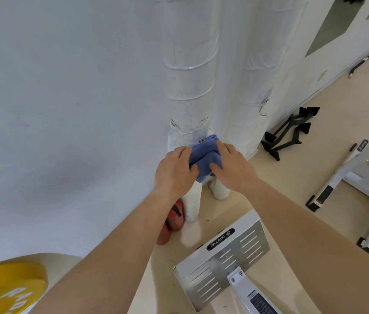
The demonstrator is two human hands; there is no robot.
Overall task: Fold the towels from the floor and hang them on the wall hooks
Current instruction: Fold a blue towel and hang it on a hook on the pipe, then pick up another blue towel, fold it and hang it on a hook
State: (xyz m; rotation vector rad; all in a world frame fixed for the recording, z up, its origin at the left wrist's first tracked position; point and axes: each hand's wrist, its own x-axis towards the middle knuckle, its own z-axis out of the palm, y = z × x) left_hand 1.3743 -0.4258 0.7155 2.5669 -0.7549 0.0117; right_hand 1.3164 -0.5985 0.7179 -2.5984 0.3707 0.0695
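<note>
Blue towel [204,156]: folded small, held against the wrapped pipe [190,87].
Left hand [174,172]: grip curled round the towel's left edge.
Right hand [233,167]: grip pinching its right edge.
Hook [263,109]: on the neighbouring pipe, apart from the towel.

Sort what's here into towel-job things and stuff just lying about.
Job: blue towel, left hand, right hand, empty hook.
Lying about: yellow weight plate, red ball, black handles, white metal plate.
</note>
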